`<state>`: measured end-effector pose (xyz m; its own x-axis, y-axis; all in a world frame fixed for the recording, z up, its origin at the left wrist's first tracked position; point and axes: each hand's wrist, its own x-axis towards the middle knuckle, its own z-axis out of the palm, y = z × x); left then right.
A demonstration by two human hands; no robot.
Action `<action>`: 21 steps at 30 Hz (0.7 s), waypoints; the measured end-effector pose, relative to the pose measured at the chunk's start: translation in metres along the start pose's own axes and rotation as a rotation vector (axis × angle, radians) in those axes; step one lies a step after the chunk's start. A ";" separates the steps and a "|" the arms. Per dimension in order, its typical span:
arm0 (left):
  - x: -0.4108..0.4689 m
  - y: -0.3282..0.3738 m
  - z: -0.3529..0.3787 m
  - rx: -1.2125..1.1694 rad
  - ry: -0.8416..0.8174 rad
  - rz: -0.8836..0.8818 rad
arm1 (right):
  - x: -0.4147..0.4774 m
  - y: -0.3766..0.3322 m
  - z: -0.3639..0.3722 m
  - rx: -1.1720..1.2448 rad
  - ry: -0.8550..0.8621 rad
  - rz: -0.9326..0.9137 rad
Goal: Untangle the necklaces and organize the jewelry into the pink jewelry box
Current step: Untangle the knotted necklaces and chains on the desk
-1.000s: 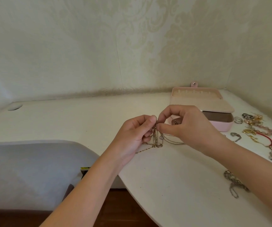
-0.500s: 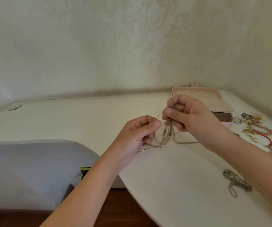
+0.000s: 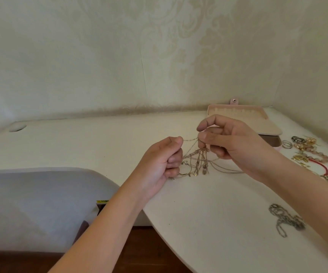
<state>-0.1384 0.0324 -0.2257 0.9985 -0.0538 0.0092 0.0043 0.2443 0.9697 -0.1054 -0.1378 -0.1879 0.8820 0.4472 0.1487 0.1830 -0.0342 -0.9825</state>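
At the desk's (image 3: 198, 213) far right corner the pink jewelry box (image 3: 261, 123) stood open, lid laid back; its contents could not be made out. Left hand (image 3: 159, 160) and right hand (image 3: 232, 142) each pinched strands of the tangled necklaces (image 3: 196, 162), strung left to right between them. Right hand was higher and nearer the box. Loose jewelry (image 3: 307, 152) lay along the right edge.

Soft, warm-tinted, moderately bright light fills the scene evenly; its source cannot be told. The white curved tabletop (image 3: 208, 213) carries only faint, diffuse shadows beneath the tangle of thin gold and silver chains (image 3: 195, 161), whose fine links smear into blur. The cream damask-patterned wallpaper (image 3: 119, 56) looks soft. Wide-angle distortion bows the tabletop's edges toward the frame borders.
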 end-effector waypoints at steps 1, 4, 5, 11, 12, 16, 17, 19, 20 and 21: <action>0.000 0.000 0.000 -0.001 0.006 -0.003 | 0.000 0.000 -0.001 -0.015 0.011 -0.009; -0.002 0.003 0.002 0.037 -0.006 -0.007 | 0.001 -0.003 -0.005 -0.038 0.029 -0.025; -0.003 0.003 0.003 0.093 -0.017 0.005 | 0.001 -0.003 -0.005 -0.024 0.023 -0.022; -0.006 0.003 0.001 0.156 -0.016 0.088 | 0.000 -0.007 -0.010 0.044 -0.078 0.029; -0.005 0.003 -0.001 0.115 0.009 0.092 | 0.001 -0.006 -0.010 -0.053 -0.049 0.023; -0.001 0.001 -0.005 -0.039 0.028 0.078 | 0.004 0.005 -0.001 -0.522 0.224 -0.087; 0.000 0.001 -0.006 -0.109 0.028 0.064 | 0.004 0.007 -0.001 -0.528 0.266 -0.088; 0.000 0.002 -0.010 -0.258 0.012 0.035 | 0.005 0.008 -0.005 -0.399 0.321 -0.040; 0.000 0.003 -0.010 -0.316 0.003 0.020 | 0.006 0.007 -0.007 -0.278 0.337 -0.007; 0.000 0.004 -0.011 -0.366 -0.001 0.009 | 0.006 0.005 -0.007 -0.145 0.347 0.018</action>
<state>-0.1379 0.0436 -0.2244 0.9985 -0.0508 0.0179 0.0146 0.5750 0.8180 -0.0958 -0.1416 -0.1912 0.9758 0.1166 0.1851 0.2038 -0.1768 -0.9629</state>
